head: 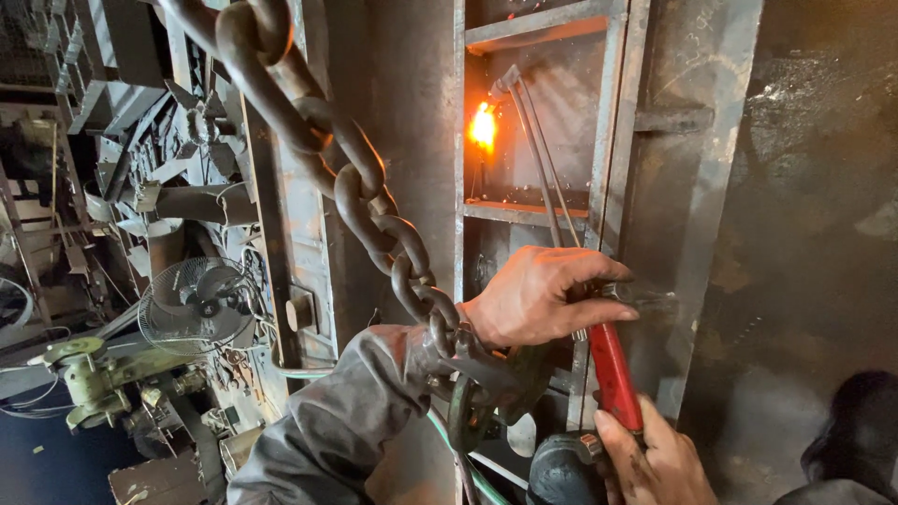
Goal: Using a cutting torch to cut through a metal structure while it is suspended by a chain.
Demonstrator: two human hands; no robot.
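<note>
My right hand grips the red handle of a cutting torch at the bottom right. My left hand closes around the torch's thin metal tubes a little above the handle. The tubes run up and left to the torch tip, where a bright orange flame burns against the steel frame. Sparks lie on the frame's crossbar below the flame. A heavy dark chain hangs diagonally in front of my left forearm and ends in a hook near my wrist.
A round fan stands at the lower left among machinery and cables. A green machine part sits below it. A dark steel wall fills the right side. A green hose runs down at the bottom centre.
</note>
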